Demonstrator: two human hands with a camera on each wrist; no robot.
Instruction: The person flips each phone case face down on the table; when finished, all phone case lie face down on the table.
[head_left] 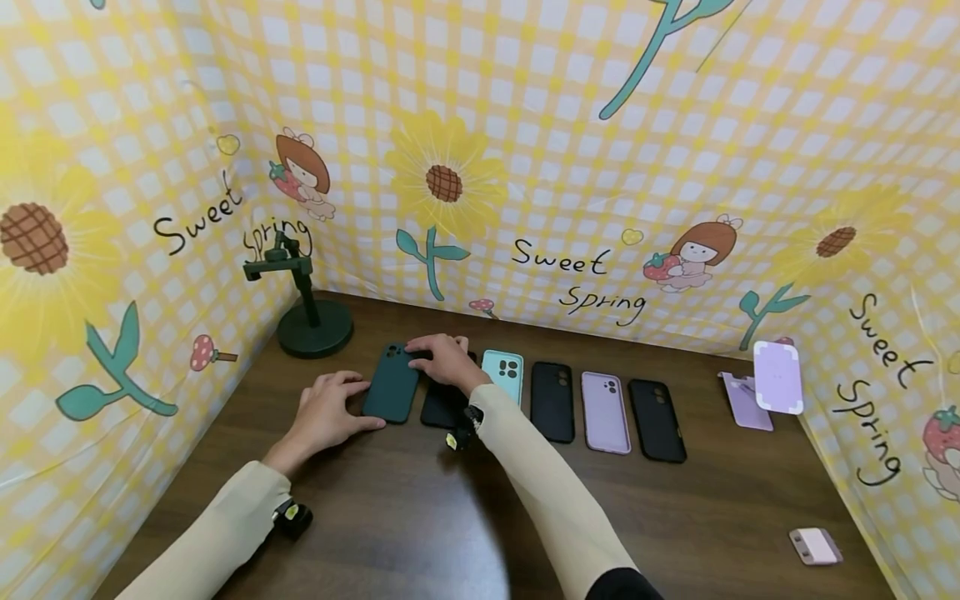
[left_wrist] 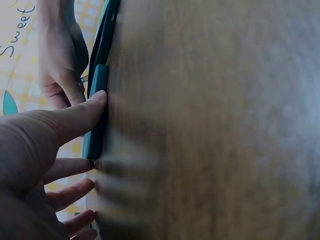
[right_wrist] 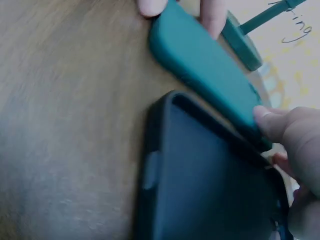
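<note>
A dark green phone case (head_left: 392,385) lies back-side up at the left end of a row of phone cases. My left hand (head_left: 324,410) holds its near left corner, the thumb on the near edge and the index finger at the left side. At the far right corner, my right hand (head_left: 444,360) holds the same case with thumb and fingers. Close beside it lies a black phone case (right_wrist: 210,175), hollow side up and partly hidden under my right hand and wrist in the head view. In the left wrist view the green case (left_wrist: 97,135) shows edge-on under my left thumb.
To the right stand a light teal case (head_left: 504,373), a black case (head_left: 552,402), a lilac case (head_left: 606,412) and another black case (head_left: 657,421). A dark green stand (head_left: 315,327) is at back left. Lilac pieces (head_left: 777,379) and a white charger (head_left: 816,547) are at right.
</note>
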